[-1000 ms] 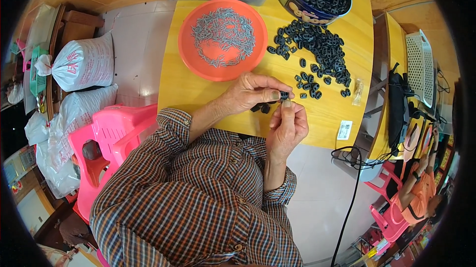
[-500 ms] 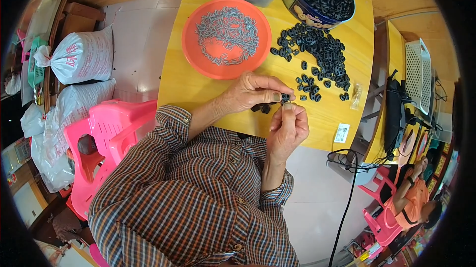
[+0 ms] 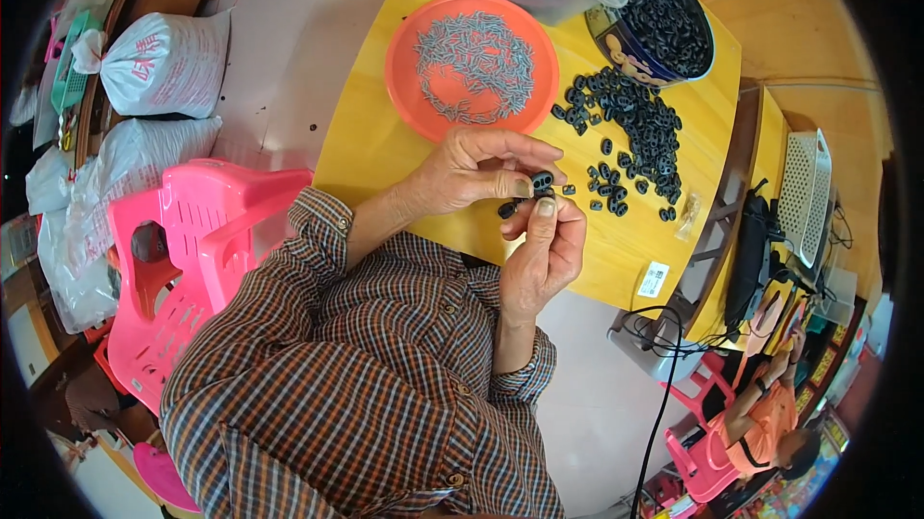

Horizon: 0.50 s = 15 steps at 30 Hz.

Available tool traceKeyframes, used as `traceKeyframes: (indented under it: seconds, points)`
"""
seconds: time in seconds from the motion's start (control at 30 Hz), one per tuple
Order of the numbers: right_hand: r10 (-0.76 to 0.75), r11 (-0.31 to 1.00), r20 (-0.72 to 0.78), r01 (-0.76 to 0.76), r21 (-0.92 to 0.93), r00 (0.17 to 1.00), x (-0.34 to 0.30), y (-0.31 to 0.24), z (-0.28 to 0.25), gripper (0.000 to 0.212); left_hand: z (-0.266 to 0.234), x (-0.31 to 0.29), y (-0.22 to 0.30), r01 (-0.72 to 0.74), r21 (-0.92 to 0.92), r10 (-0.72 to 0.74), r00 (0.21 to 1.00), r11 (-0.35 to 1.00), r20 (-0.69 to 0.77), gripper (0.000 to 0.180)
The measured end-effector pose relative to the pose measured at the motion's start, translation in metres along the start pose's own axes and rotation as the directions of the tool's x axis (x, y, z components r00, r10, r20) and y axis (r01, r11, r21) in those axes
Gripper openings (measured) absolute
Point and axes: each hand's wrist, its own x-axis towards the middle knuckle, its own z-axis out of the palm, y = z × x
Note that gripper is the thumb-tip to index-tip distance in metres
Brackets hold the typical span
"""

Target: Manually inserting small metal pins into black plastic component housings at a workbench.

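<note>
Over the near part of the yellow table (image 3: 371,148), my two hands meet at a small black plastic cord lock (image 3: 542,179) with two holes. My left hand (image 3: 462,177) grips it between thumb and fingers. From below, my right hand (image 3: 546,259) pinches at the same piece, thumb up; what else its fingertips cover is hidden. Several more dark pieces (image 3: 507,210) lie just under my left fingers, partly hidden. Beyond my left hand, an orange plate (image 3: 402,86) holds many small grey metal springs. A loose pile of black cord locks (image 3: 647,129) spreads to the right.
A round tin (image 3: 616,47) full of black pieces and a clear plastic bin (image 3: 568,1) stand at the back. A white label (image 3: 654,279) lies near the right edge. A pink chair (image 3: 217,201) is at left; another person (image 3: 765,413) sits far right.
The view has shifted, so the table items appear farther right. The cord lock in my fingers now shows its two-holed face more plainly; both hands still hold it.
</note>
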Motion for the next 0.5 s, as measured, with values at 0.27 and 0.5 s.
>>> traceKeyframes:
  seconds: [0.27, 0.5]
  points:
    - [0.000, 1.000, 0.043, 0.001, -0.014, 0.999, -0.002, 0.001, 0.004, 0.014, -0.009, -0.005, 0.003, -0.018, 0.039, 0.018, 1.000, 0.999, 0.015, 0.028]
    - [0.064, 0.997, 0.041, -0.066, 0.038, 0.997, -0.001, -0.004, 0.008, 0.014, -0.014, -0.004, -0.002, -0.082, 0.045, 0.080, 0.996, 0.996, 0.044, 0.023]
